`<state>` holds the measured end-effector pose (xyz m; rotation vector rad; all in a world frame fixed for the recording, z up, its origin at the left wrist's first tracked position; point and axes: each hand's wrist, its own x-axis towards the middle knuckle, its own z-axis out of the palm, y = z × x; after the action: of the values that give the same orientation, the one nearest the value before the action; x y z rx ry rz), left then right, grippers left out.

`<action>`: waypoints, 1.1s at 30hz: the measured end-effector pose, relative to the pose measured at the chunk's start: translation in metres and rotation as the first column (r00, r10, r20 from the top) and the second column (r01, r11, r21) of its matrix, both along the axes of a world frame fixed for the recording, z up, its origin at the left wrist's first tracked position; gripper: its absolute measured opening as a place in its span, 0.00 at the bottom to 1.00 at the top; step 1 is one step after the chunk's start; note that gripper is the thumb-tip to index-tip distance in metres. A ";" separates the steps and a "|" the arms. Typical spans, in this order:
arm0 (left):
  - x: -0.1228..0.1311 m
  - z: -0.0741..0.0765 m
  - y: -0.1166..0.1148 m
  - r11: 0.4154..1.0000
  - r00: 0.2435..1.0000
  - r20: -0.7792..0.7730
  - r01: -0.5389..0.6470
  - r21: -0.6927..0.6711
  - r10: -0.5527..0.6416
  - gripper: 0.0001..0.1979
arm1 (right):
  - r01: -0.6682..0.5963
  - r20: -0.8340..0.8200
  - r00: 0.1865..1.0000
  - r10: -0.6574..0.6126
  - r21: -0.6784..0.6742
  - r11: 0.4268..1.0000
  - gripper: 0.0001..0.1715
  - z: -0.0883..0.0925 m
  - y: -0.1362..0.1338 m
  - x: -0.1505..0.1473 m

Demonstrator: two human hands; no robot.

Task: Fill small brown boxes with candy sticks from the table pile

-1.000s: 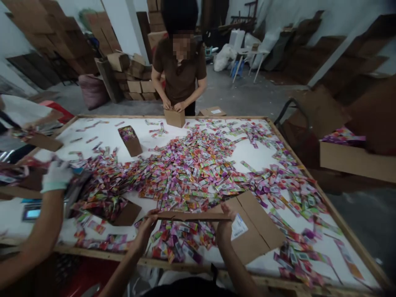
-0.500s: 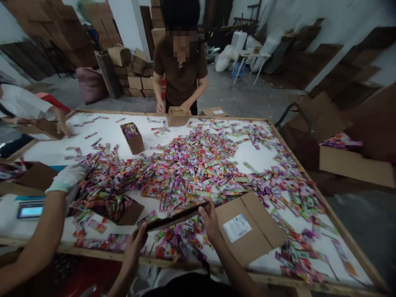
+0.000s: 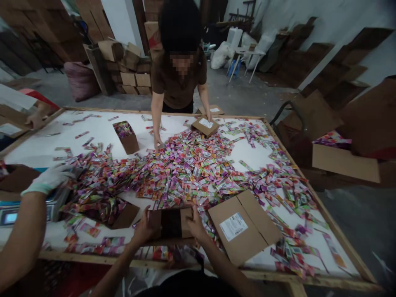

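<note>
A small brown cardboard box (image 3: 170, 240) is held between my two hands, its dark open inside facing up toward me. At its left end, my left hand (image 3: 143, 227) grips the side, with the thumb near the upper edge. My right hand (image 3: 196, 222) closes round the right end. Beyond and beneath the box lies a wide heap of small colourful packets (image 3: 198, 169), pink, purple and green. Just right of my right hand, a flattened carton (image 3: 258, 229) with a white label rests on packets. Another box (image 3: 125, 216) full of packets lies tipped to the left.
A co-worker's gloved hand (image 3: 52, 178) is at the left, over a scale (image 3: 52, 206). Across the table, another person handles a labelled box (image 3: 206, 126). A filled box (image 3: 126, 138) stands upright on the table. A wooden rim (image 3: 343, 243) edges the tabletop.
The box in my hands has gone from nearly flat to opened out, and both hands have drawn along with it. The person opposite now leans forward, reaching into the packets.
</note>
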<state>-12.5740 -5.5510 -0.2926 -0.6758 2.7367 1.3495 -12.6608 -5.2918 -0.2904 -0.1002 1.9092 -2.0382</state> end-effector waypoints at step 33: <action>-0.022 0.012 0.055 0.653 0.802 -0.002 0.485 -0.582 -0.597 0.36 | -0.003 -0.137 0.989 0.064 0.404 0.915 0.24 -0.036 0.003 -0.022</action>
<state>-12.5965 -5.4963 -0.2806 0.3355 3.1073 0.4911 -12.6833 -5.2888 -0.3259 -0.1840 2.3608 -1.6104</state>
